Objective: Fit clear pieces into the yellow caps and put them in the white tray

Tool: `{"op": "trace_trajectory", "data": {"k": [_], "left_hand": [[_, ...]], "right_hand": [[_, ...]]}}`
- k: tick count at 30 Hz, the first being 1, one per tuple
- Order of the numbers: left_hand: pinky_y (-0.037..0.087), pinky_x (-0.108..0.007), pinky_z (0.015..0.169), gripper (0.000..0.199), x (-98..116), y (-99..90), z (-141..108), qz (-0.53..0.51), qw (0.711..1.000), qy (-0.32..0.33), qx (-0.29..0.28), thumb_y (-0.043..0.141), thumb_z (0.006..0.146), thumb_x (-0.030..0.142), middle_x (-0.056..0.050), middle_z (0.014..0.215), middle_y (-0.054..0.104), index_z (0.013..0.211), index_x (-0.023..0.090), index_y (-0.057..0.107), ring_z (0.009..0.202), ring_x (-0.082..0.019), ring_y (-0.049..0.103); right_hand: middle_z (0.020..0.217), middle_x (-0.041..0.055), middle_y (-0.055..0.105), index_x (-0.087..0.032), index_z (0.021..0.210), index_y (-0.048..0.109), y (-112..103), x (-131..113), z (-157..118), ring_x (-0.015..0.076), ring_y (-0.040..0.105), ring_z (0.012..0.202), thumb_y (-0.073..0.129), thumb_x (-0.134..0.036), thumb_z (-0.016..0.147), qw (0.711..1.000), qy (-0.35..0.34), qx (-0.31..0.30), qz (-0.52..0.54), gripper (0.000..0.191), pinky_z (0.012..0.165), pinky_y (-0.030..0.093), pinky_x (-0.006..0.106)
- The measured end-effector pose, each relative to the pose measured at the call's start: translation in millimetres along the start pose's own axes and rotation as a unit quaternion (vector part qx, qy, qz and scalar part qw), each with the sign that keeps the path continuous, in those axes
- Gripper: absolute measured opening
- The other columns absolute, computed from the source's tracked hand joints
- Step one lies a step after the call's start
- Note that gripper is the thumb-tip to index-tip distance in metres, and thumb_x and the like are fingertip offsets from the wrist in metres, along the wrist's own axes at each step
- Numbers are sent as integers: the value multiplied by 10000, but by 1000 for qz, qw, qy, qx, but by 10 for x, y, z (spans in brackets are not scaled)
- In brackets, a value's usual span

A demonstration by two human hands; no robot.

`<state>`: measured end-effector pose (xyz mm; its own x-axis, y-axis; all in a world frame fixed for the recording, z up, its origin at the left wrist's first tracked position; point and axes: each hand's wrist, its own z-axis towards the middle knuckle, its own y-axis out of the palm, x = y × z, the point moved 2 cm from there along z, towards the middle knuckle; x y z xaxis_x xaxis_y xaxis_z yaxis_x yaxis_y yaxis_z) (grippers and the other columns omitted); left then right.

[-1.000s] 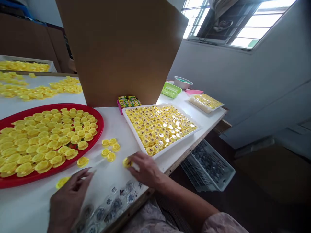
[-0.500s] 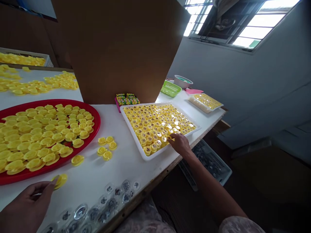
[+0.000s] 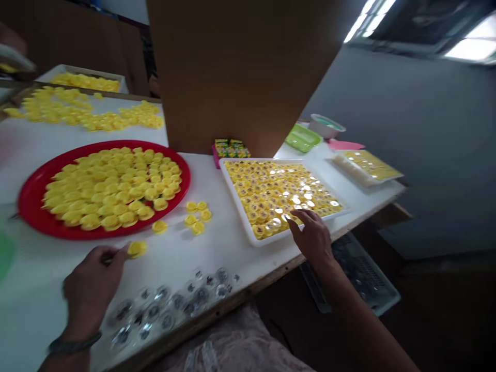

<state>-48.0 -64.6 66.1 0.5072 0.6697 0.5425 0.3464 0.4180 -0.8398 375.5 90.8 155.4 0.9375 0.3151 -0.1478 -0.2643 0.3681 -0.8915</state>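
Observation:
My left hand [image 3: 95, 276] pinches a yellow hat-shaped plastic piece [image 3: 138, 249] between thumb and fingers, just above the white tabletop. Beside it lies a red oval tray [image 3: 29, 206] with many more yellow hat-shaped pieces. Over the near right rim of a white rectangular tray [image 3: 253, 238] hovers my right hand [image 3: 313, 238], its thumb and fingertips parted with nothing visible between them. Rows of round yellow pieces with dark printed centres [image 3: 267, 199] fill that tray. Between the trays are one loose yellow piece [image 3: 159, 227] and a small cluster of yellow pieces [image 3: 198, 228].
Clear round caps with dark prints [image 3: 201, 295] lie along the table's front edge. A brown cardboard panel [image 3: 240, 77] stands behind. Small boxes [image 3: 232, 150], a green basket [image 3: 303, 138] and a second filled tray [image 3: 368, 168] sit farther back. A crate [image 3: 360, 274] is below the table.
The view has swung left, so everything sits farther right. My right hand has lifted slightly and its fingers have parted from the yellow piece in the tray. My left hand still holds its piece.

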Motion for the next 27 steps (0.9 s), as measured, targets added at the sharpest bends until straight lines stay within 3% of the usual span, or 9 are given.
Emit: {"op": "trace_trajectory", "data": {"k": [2,6,9,12,17,23,27], "left_hand": [[343,-223,559,282,168,-43,-81,-1,1000,11,-9,558,717,496,13,673,627,762,218,559,635,-163,553],[400,-249,618,265,273,43,-147,-35,999,20,-22,545,728,465,-7,731,648,817,215,544,688,-179,607],[412,-240,624,242,300,126,-186,-66,995,61,-47,544,731,452,-4,748,648,804,221,539,685,-166,612],[420,-228,620,210,365,205,-233,-108,984,110,-90,538,743,421,1,751,655,817,225,548,681,-157,616],[423,-226,613,190,478,303,-314,-137,961,186,-150,533,753,377,-2,758,668,851,223,583,661,-151,610],[420,-216,617,199,505,227,-370,-157,961,195,-120,507,782,350,-6,793,667,908,215,583,642,-132,586],[402,-213,590,188,528,205,-422,-173,955,203,-130,507,787,368,-2,724,641,826,207,595,591,-121,539]], "right_hand": [[1049,88,623,-189,1013,626,33,-335,-104,220,561,988,512,-270,851,993,-72,-28,85,214,867,435,336],[1007,83,627,-188,1007,619,284,-1039,-375,185,583,928,526,-208,848,931,-206,-213,212,185,826,457,295],[952,78,628,-173,974,623,488,-1424,-526,179,574,919,537,-169,840,894,-261,-287,224,159,826,440,282],[899,68,621,-168,919,628,616,-1675,-571,180,566,883,571,-179,815,884,-283,-325,180,119,798,424,275],[852,68,613,-152,782,642,700,-1861,-545,168,572,822,581,-160,793,866,-302,-381,118,63,752,410,249],[865,44,622,-169,920,671,819,-1739,-555,148,582,810,637,-162,767,874,-247,-372,192,157,702,408,219],[826,20,616,-177,838,681,872,-1667,-572,116,576,719,634,-118,752,873,-208,-375,235,114,655,402,201]]}}
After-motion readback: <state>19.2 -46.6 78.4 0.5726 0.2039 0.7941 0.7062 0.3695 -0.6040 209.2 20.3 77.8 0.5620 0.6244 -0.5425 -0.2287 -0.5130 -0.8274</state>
